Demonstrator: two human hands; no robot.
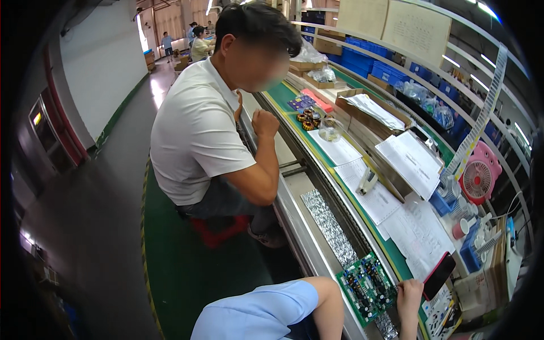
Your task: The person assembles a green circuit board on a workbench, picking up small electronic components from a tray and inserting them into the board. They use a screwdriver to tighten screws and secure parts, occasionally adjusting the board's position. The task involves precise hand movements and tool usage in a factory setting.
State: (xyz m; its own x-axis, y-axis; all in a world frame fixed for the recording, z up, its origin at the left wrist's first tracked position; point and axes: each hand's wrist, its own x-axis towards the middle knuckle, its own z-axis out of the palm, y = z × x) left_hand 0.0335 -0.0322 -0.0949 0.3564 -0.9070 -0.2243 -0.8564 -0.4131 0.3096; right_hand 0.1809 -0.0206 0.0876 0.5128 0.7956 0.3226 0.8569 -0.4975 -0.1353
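A green circuit board (367, 288) crowded with small components lies across the rails of the line at the lower right. My right hand (409, 297) is beside the board's right edge, its fingers curled together; what they pinch, if anything, is too small to make out. Just right of that hand rests a dark phone with a red edge (440, 276). My left arm, in a light blue sleeve (266, 309), bends at the elbow and its forearm runs out of the lower edge, so my left hand is hidden from view.
A seated person in a white shirt (198, 130) is on the left side of the line. Paper sheets (419, 232), a white stapler-like tool (367, 181), a cardboard tray (362, 122) and a pink fan (480, 173) occupy the bench. Silvery foil (328, 226) runs between the rails.
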